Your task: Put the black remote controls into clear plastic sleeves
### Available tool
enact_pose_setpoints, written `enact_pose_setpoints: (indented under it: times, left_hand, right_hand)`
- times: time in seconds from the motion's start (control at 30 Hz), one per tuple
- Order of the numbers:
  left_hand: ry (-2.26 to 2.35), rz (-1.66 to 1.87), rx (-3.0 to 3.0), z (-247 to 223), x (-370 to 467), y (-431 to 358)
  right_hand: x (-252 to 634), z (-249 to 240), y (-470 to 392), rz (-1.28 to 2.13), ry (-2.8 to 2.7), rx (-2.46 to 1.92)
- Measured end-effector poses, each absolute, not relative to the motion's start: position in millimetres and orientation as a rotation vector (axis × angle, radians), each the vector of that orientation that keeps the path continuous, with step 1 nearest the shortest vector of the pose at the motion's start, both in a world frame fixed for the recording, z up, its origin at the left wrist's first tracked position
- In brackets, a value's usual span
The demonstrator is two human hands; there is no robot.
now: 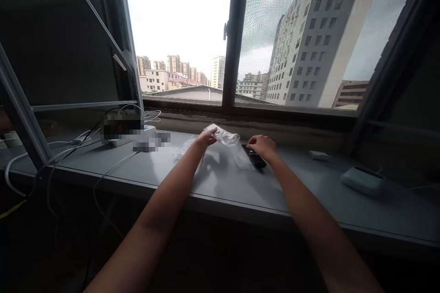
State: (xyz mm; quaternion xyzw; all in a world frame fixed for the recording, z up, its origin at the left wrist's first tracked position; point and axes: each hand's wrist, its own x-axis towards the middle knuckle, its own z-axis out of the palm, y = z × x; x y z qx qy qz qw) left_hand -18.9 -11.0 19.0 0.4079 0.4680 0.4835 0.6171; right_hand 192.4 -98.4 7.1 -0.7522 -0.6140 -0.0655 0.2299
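My left hand (pixel 207 138) is closed on a crumpled clear plastic bag (pixel 227 138), holding part of it above the grey table. The loose end of the bag hangs down to the right, reaching the tabletop beside a black remote control (pixel 256 158). My right hand (pixel 264 145) has its fingers bent together at the far end of the remote control, which lies at a slant on the table. More crinkled clear plastic (pixel 185 147) rests left of my left hand; whether it belongs to the same bag I cannot tell.
The grey table (pixel 240 187) runs below a window (pixel 227 55). Toward the left are a power strip (pixel 149 129), blurred-out items and several cables, beside a metal frame (pixel 25 110). A small white block (pixel 319 155) and a pale blue box (pixel 362 181) sit on the right.
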Motion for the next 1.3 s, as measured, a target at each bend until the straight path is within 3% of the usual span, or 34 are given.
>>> enact_pose_setpoints:
  times: [0.63, 1.07, 1.3]
  left_hand:
    - [1.021, 1.090, 0.816, 19, -21, -19]
    - [1.023, 1.145, 0.746, 14, -22, -10]
    - [1.020, 1.156, 0.719, 11, -22, -5]
  right_hand:
    - [188, 4, -97, -0.120, -1.740, -1.915]
    - [155, 8, -105, -0.199, -1.886, -1.139]
    - [155, 9, -106, -0.282, -1.770, -1.080]
